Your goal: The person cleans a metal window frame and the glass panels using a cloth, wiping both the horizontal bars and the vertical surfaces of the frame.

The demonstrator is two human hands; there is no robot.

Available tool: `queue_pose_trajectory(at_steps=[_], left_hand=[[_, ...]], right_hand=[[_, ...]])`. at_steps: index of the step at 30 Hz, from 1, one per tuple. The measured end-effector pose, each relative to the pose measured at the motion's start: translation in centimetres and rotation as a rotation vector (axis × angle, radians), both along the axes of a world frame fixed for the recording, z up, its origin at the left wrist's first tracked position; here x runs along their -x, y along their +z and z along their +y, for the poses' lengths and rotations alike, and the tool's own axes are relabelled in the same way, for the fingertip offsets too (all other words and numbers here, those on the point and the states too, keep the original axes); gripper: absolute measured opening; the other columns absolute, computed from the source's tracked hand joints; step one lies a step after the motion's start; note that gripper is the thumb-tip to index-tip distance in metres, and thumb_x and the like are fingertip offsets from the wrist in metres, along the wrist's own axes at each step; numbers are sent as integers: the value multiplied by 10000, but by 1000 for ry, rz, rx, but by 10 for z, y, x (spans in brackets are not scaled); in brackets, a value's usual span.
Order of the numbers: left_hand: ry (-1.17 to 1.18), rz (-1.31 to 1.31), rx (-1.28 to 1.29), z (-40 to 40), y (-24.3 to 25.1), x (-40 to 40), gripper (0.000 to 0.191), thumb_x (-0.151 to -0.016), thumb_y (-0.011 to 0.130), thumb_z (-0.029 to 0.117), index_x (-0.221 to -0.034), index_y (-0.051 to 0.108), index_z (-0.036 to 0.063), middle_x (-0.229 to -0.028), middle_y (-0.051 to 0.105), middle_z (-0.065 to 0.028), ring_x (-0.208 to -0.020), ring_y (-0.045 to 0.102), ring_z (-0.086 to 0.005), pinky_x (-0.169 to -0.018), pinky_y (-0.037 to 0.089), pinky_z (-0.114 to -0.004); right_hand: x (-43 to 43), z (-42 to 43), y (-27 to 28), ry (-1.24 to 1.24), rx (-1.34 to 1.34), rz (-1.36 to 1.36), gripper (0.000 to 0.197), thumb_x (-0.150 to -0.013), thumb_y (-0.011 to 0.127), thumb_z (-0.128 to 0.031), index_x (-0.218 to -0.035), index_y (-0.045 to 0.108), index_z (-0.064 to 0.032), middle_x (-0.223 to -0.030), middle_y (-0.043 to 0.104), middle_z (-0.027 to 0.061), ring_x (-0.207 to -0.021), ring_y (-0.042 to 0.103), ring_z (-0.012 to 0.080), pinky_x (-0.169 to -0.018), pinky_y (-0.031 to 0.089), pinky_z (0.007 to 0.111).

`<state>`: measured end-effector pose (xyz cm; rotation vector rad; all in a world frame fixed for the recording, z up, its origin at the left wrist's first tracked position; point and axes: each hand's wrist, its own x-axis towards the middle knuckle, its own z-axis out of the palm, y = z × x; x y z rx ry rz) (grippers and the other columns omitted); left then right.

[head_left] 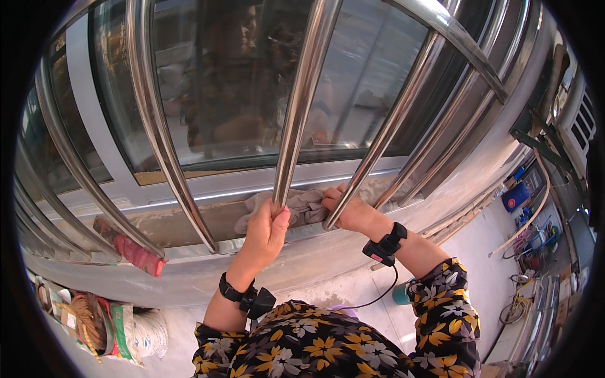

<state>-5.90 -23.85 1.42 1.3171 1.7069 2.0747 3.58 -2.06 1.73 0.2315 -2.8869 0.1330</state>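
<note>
My left hand (265, 230) is wrapped around the lower end of a shiny metal window bar (305, 94), its thumb on the near side. A crumpled grey cloth (307, 208) lies on the sill (189, 222) behind the bars, partly hidden by that hand and bar. Reaching in behind another bar (387, 132), my right hand (354, 212) has its curled fingers on the cloth's right end. Beyond the bars is a closed glass window pane (227, 94) in a light metal frame (246, 177), with reflections in the glass.
A red cloth-wrapped piece (139, 255) rests among the left bars. Filled sacks (149, 333) and a straw broom (82, 316) stand on the floor at lower left. A teal bucket (401, 293) is below my right arm. Bicycles (515, 307) and clutter line the right side.
</note>
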Motion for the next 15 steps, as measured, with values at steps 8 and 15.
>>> queue_pose_trajectory(at_steps=[8, 15], left_hand=[[-54, 31, 44, -4, 2, 2, 228, -925, 415, 243, -855, 436, 26, -659, 454, -15, -583, 433, -91, -539, 371, -230], [-122, 26, 1, -1, -8, 2, 207, -929, 415, 237, -901, 433, 32, -671, 447, -17, -594, 430, -86, -543, 363, -223]], right_hand=[[-59, -25, 38, -108, -140, 148, 249, -675, 570, -71, -920, 553, -27, -920, 499, 114, -864, 497, 297, -759, 443, 355], [-213, -4, 2, -551, 142, -264, 263, -694, 531, -84, -948, 564, -23, -948, 528, 126, -905, 506, 309, -812, 433, 358]])
